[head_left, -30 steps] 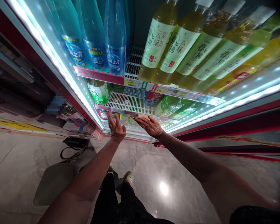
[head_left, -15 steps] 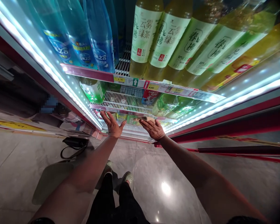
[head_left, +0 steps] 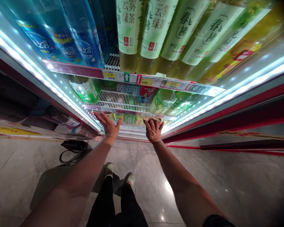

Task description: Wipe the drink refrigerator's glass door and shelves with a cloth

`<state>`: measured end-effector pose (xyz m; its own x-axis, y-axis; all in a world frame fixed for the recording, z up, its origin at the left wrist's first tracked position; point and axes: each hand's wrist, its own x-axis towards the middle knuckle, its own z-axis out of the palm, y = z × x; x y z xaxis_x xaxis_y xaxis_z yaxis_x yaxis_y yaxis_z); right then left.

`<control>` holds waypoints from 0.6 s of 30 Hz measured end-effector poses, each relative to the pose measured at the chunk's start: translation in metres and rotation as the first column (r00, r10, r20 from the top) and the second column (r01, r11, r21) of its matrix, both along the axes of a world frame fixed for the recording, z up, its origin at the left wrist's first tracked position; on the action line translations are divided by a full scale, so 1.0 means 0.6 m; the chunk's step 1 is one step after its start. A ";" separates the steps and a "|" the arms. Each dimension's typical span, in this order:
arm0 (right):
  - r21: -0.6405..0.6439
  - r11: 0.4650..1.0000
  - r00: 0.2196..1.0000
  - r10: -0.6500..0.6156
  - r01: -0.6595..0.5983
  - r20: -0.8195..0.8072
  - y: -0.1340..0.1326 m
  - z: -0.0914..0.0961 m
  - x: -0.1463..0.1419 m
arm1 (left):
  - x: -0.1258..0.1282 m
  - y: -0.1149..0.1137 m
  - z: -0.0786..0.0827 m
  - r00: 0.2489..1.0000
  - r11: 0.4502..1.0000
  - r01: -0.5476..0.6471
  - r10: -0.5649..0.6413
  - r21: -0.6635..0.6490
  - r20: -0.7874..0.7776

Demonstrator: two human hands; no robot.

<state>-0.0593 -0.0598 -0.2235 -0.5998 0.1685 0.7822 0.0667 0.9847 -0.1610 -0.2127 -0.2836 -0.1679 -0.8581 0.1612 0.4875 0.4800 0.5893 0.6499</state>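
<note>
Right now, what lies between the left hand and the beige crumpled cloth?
In the head view, yellow and green packages show, farther back, between left hand and cloth.

You can read 云雾绿茶 and 无糖 on a pale green bottle label (head_left: 156,33), and 4.00 on the left yellow price tag (head_left: 109,75).

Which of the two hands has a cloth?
The right hand: it holds the beige cloth, while the left hand is spread open with no cloth visible in it.

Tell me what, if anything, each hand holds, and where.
Right hand: a cloth, fingers over its near side. Left hand: spread, nothing visible in it.
</note>
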 end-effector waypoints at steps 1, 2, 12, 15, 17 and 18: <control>-0.030 0.998 0.998 -0.054 0.053 -0.036 -0.012 -0.010 -0.005 | 0.001 -0.001 0.002 1.000 1.000 0.006 -0.006 0.002 0.003; -0.069 0.993 0.993 -0.100 0.095 -0.067 -0.022 -0.017 -0.011 | 0.003 -0.001 0.005 1.000 1.000 0.012 -0.012 0.004 0.002; -0.493 0.826 0.859 -0.440 0.272 -0.264 -0.048 0.006 -0.060 | 0.007 -0.005 0.007 0.999 0.999 0.036 -0.036 0.010 -0.001; -0.514 0.811 0.846 -0.461 0.278 -0.270 -0.044 0.030 -0.049 | 0.008 -0.007 0.005 0.999 0.998 0.050 -0.050 0.022 0.004; -0.506 0.805 0.813 -0.500 0.309 -0.299 -0.032 0.057 -0.042 | 0.008 -0.010 0.004 0.997 0.997 0.073 -0.073 0.018 -0.015; -0.508 0.796 0.788 -0.528 0.330 -0.317 -0.023 0.070 -0.039 | 0.008 -0.012 0.003 0.996 0.996 0.086 -0.085 0.011 -0.034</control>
<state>-0.0826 -0.0737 -0.1814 -0.0097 0.6821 0.7312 0.2932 0.7010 -0.6501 -0.2078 -0.2911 -0.1659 -0.8244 0.2271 0.5184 0.5500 0.5375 0.6392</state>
